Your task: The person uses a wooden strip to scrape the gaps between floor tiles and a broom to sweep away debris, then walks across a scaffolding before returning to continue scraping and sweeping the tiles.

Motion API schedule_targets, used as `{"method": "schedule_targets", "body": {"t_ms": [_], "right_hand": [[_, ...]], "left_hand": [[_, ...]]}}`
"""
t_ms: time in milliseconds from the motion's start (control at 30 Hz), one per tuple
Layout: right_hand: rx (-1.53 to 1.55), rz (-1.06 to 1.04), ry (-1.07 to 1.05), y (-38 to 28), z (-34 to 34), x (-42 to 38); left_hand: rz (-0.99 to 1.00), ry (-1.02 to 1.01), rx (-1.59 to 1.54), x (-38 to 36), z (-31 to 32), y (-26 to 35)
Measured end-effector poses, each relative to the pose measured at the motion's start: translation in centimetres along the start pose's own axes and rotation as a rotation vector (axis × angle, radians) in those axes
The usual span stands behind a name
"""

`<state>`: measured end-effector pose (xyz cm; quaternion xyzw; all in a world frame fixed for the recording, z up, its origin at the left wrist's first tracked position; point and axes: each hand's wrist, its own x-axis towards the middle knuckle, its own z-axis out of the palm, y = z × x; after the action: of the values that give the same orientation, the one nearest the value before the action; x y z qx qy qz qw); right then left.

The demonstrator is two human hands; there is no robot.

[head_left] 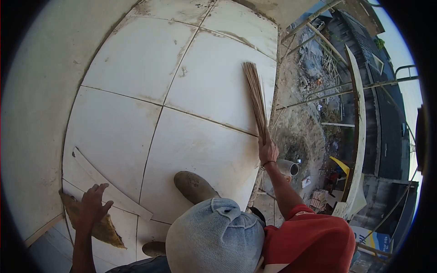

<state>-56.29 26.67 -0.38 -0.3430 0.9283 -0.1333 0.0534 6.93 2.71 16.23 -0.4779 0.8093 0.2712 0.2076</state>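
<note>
My right hand (268, 152) is closed round the bound end of a stick broom (256, 98). The broom's thin brown bristles point away from me over the white floor tiles (200, 141), close to the open right edge. At the lower left, my left hand (94, 203) has its fingers apart and holds nothing. It is over a long, narrow white strip (109, 186) that lies on the tiles. Partly hidden under my left wrist and forearm is a ragged brown piece (104, 230); its material I cannot make out.
A plain wall (50, 91) runs along the left. On the right the floor ends at a drop, with scaffold poles (318, 93) and a long plank (356, 118) beyond. Rubble lies on the ground below. My shoe (195, 185) stands on the tiles, which carry dirt along their joints.
</note>
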Motion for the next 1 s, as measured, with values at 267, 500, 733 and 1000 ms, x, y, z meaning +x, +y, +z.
{"method": "schedule_targets", "body": {"t_ms": [267, 500, 733, 1000], "right_hand": [[-0.001, -0.223, -0.178, -5.0, 1.6, -4.1], [0.01, -0.076, -0.307, -12.3, -2.1, -6.6], [0.119, 0.197, -0.275, -22.3, -19.0, -11.4], [0.161, 0.512, -0.519, -23.8, -38.8, -25.4]], "left_hand": [[0.102, -0.23, 0.12, 0.1, 2.7, -0.4], [0.199, 0.123, 0.017, -1.2, -9.5, -2.7], [0.392, 0.197, -0.166, -9.2, -16.7, -6.3], [0.226, -0.09, -0.349, -24.9, -25.1, 7.7]]}}
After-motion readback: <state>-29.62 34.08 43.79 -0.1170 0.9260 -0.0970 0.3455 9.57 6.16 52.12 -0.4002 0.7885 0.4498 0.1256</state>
